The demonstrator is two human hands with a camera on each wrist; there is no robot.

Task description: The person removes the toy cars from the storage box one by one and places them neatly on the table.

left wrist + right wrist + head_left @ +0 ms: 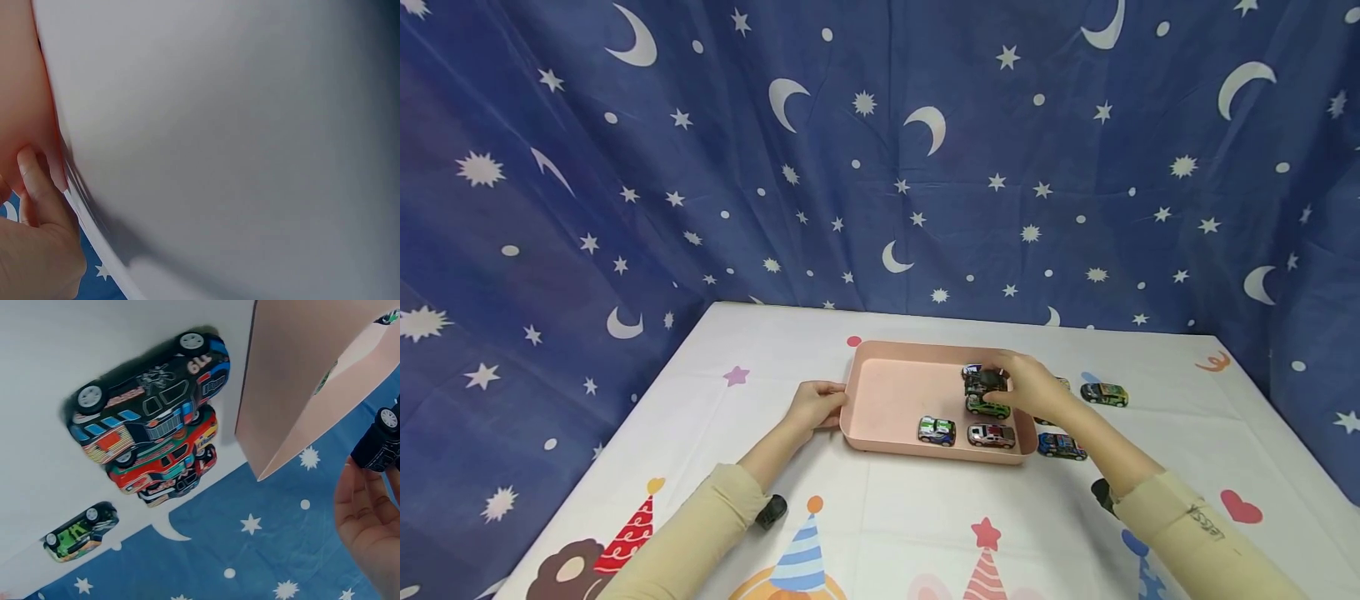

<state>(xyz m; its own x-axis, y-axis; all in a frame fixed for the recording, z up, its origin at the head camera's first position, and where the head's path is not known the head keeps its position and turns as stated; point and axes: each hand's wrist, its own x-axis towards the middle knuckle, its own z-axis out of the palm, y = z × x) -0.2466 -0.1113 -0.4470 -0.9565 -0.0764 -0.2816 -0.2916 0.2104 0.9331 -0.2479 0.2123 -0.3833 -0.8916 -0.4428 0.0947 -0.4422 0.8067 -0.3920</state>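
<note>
Starry blue cloth hung behind the table [925,517]. Your left hand [815,408] gripped the pink tray's [895,400] left rim; your right hand [1030,385] pinched a dark car [985,382] over the tray's right side.

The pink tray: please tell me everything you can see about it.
The tray is a pale pink, shallow rectangle with rounded corners and low walls; it looks like plastic. It lies flat on the table, upright. The left hand holds its left rim. Several toy cars stand inside, toward the right side. The right hand holds a dark car over that side.
</note>
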